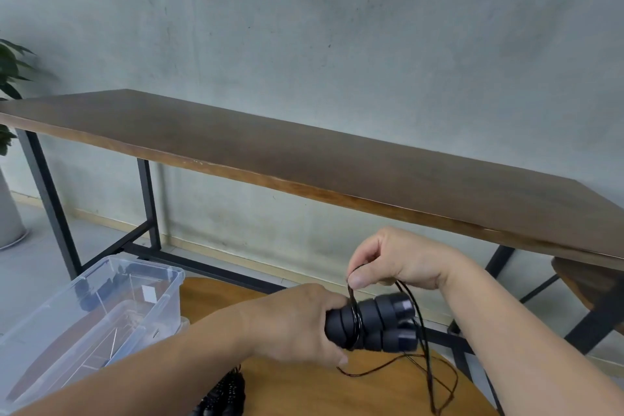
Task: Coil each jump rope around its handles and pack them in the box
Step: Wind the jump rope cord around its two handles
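My left hand [297, 324] grips two black ribbed jump rope handles [378, 322] held side by side, pointing right. A few turns of thin black rope [354, 314] circle the handles near my fingers. My right hand [388, 258] pinches the rope just above the handles. The loose rope [429, 378] hangs down in loops onto the round wooden table [337, 395]. A clear plastic box [101, 311] stands at the lower left, open on top. Another black jump rope [223, 395] lies at the bottom edge, partly hidden by my left forearm.
A long dark wooden table [304, 152] on a black metal frame stands against the grey wall. A potted plant [10, 84] is at the far left. A round wooden stool [587, 284] sits under the table on the right.
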